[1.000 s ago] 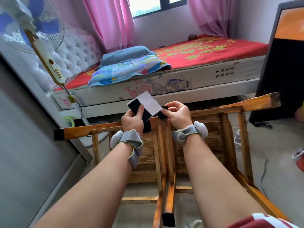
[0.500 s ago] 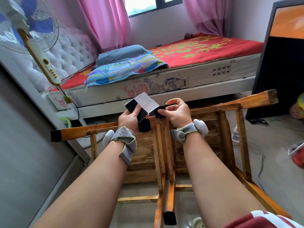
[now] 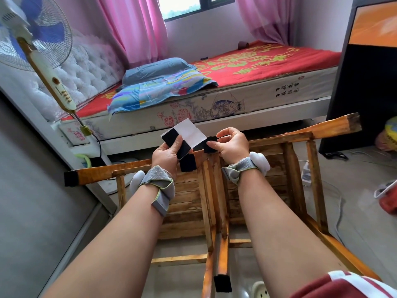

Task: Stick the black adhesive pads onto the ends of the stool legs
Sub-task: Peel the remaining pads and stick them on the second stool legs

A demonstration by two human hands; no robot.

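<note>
— While I look down past both forearms, what fills my view is the upturned wooden stool with orange-brown legs (image 3: 217, 203), lying with its legs pointing out. Beyond it, far across the room, stands the bed with the red patterned cover (image 3: 268, 61), and at far left the white pedestal fan with blue blades (image 3: 32, 35).

— Which legs are capped?

— The leg reaching left ends in a black pad (image 3: 70, 178). The nearest leg, low in the middle, has a black pad (image 3: 222, 283) on its end too. The leg stretching far right shows a bare, dark-stained wooden tip (image 3: 352, 122).

— And your hands?

— My left hand (image 3: 169, 154) grips the white backing sheet with black adhesive squares (image 3: 182, 136), thumb pressed across one square and fingers curled behind; another black square hangs just below the hand. My right hand (image 3: 233, 144) is just right of the sheet, thumb and forefinger closed narrowly on a single loose black adhesive pad (image 3: 210, 145), which touches the sheet's right edge, above the stool's middle leg.

— Wrists?

— Each carries a grey strap with a white puck: left (image 3: 158, 183), right (image 3: 247, 166).
</note>
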